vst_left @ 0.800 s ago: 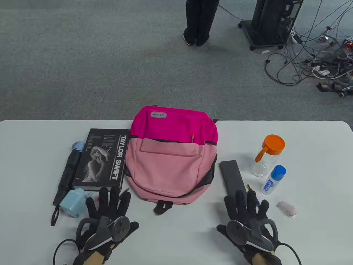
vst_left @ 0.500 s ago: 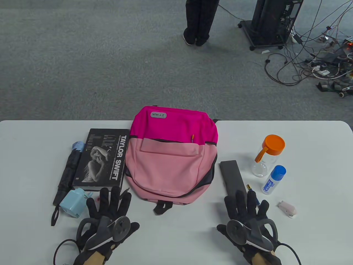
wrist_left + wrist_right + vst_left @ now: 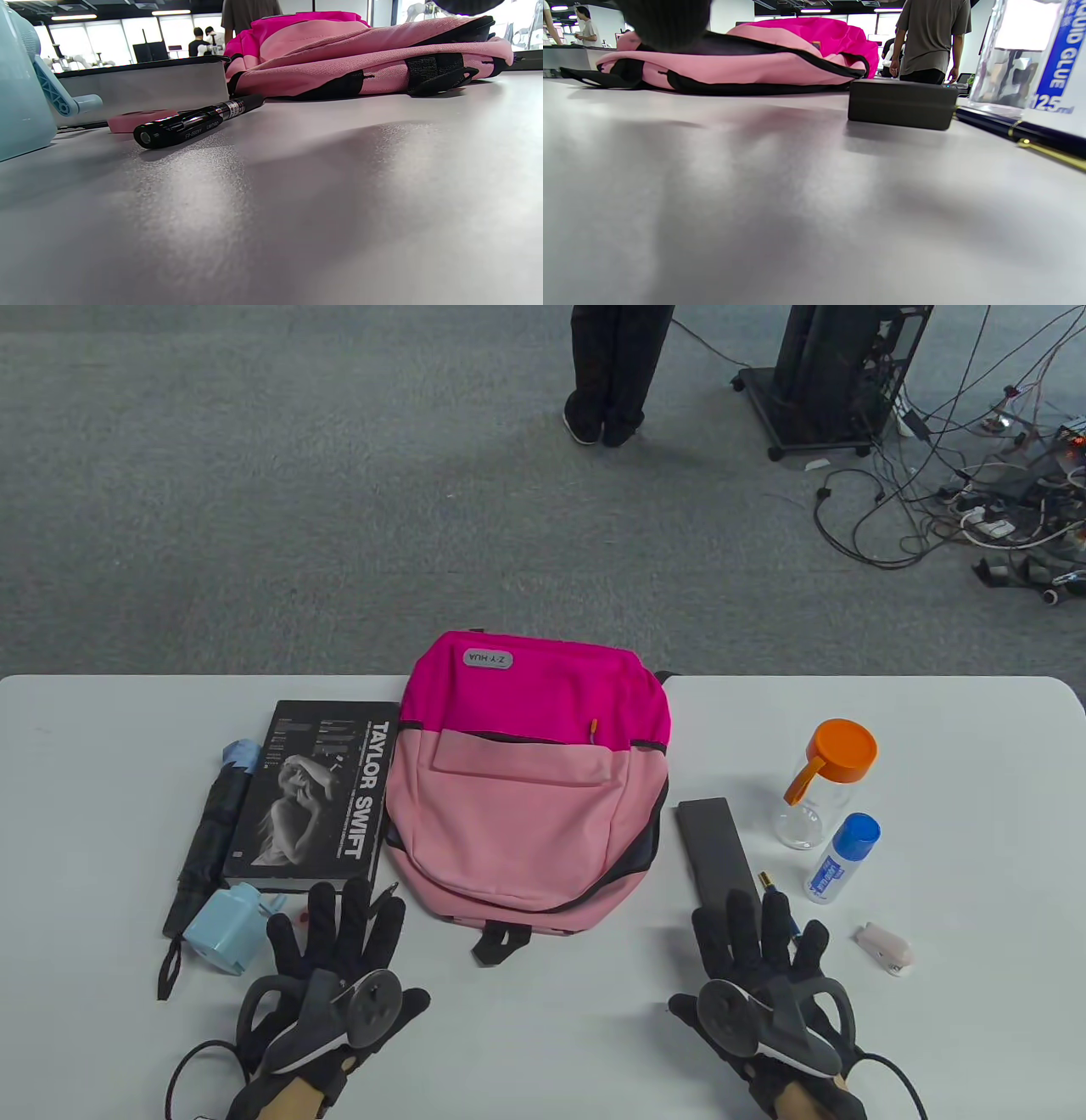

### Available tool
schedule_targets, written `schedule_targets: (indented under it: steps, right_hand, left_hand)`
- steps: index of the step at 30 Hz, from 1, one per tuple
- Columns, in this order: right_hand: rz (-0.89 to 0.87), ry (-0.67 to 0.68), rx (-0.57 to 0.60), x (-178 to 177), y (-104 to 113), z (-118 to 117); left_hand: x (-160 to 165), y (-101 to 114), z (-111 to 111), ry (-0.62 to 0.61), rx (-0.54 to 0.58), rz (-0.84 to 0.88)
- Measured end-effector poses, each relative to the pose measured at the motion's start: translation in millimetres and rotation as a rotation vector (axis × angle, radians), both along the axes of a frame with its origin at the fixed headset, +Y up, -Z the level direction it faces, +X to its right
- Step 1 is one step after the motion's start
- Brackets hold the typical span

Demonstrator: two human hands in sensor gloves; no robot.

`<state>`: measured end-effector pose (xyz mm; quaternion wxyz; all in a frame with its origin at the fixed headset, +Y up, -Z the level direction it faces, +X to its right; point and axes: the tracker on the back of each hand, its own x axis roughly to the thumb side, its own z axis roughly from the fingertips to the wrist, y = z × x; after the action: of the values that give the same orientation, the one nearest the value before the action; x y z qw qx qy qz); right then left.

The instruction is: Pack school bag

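A pink backpack [image 3: 530,780] lies flat mid-table; it also shows in the left wrist view [image 3: 339,51] and the right wrist view [image 3: 763,55]. Left of it lie a black Taylor Swift book [image 3: 318,797], a folded black umbrella [image 3: 208,831], a light-blue sharpener [image 3: 225,929], a pink eraser [image 3: 140,120] and a black pen [image 3: 195,120]. Right of it lie a dark pencil case [image 3: 717,848], a dark pen [image 3: 776,899], a glue bottle [image 3: 840,857], an orange-lidded bottle [image 3: 819,785] and a small pale stapler [image 3: 884,948]. My left hand [image 3: 335,950] and right hand [image 3: 764,954] rest flat on the table, fingers spread, holding nothing.
The white table [image 3: 577,1035] ends at its far edge behind the backpack. A person [image 3: 611,373] stands on the grey carpet beyond, with a black equipment cart [image 3: 836,373] and tangled cables [image 3: 976,492] at the far right.
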<state>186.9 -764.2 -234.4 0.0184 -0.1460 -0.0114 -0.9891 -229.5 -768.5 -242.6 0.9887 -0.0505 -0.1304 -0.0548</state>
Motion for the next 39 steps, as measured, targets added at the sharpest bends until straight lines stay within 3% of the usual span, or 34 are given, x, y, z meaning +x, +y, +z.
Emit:
schedule_targets:
  steps: [5, 9, 11, 15, 20, 24, 26, 31, 36, 39]
  right_hand:
    - [-0.015, 0.004, 0.013, 1, 12, 2]
    - [-0.057, -0.014, 0.202, 5, 51, 6]
    - [-0.062, -0.037, 0.237, 6, 66, 5]
    - [-0.092, -0.083, 0.240, 6, 94, -4]
    - [0.039, -0.142, 0.182, -3, 114, -31]
    - [0.109, -0.221, 0.037, -7, 98, -55]
    - [0.146, -0.258, -0.029, -9, 77, -68]
    - [0.162, -0.369, -0.109, -14, 36, -83]
    - [0.223, -0.454, -0.186, -20, 13, -92]
    - [0.262, -0.460, -0.173, -22, 7, -95]
  left_hand:
    - [0, 0, 0, 0.001, 0.003, 0.004]
    - [0, 0, 0, 0.004, 0.003, 0.001]
    - [-1, 2, 0, 0.005, 0.011, 0.003]
    - [-2, 3, 0, 0.006, 0.014, 0.007]
    - [-2, 4, 1, 0.007, 0.022, 0.016]
    - [-2, 4, 2, 0.005, 0.023, 0.017]
    - [-2, 4, 2, 0.002, 0.023, 0.017]
    - [0, 4, 4, -0.009, 0.026, 0.019]
    - [-1, 4, 5, -0.010, 0.030, 0.025]
    - [-1, 4, 5, -0.010, 0.026, 0.028]
